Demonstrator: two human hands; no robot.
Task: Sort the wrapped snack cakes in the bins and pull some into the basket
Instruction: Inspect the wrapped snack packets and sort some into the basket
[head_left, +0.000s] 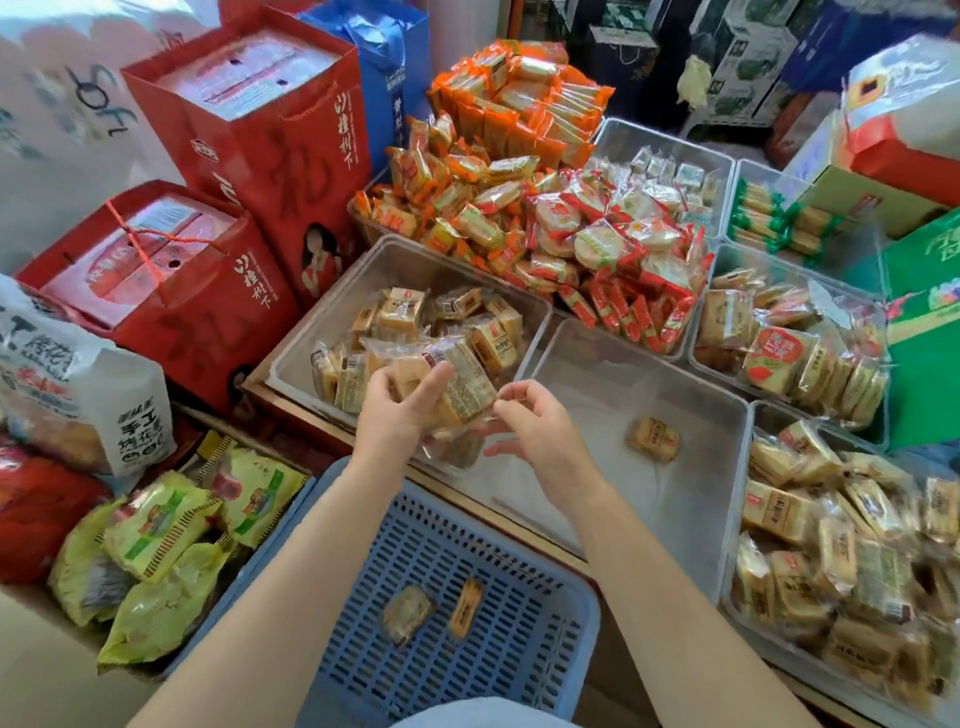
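Both of my hands share the grip: my left hand (400, 410) curls round a small bundle of wrapped snack cakes (457, 389), thumb across the top wrapper, while my right hand (535, 431) stands beside it with fingers loosely bent, fingertips just pinching the clear wrapper edge at the bundle's lower corner. The bundle hangs over the near rim of the left clear bin (332, 312), above the far end of the blue basket (519, 644), where two cakes (431, 616) already lie. As I judge it, doing this step well means separating the packets one by one, keeping the slippery film from sliding out of my left hand, and lowering them over the basket rather than tossing. The middle bin (571, 364) holds one lone cake (653, 439), and the right-hand bin (737, 582) is heaped with similar packets. Print on the wrappers is too blurred to read. Clearer are the vertical white characters 以檀树下 on the red gift boxes (208, 291) and 手工 on the white bag (93, 395) at left.
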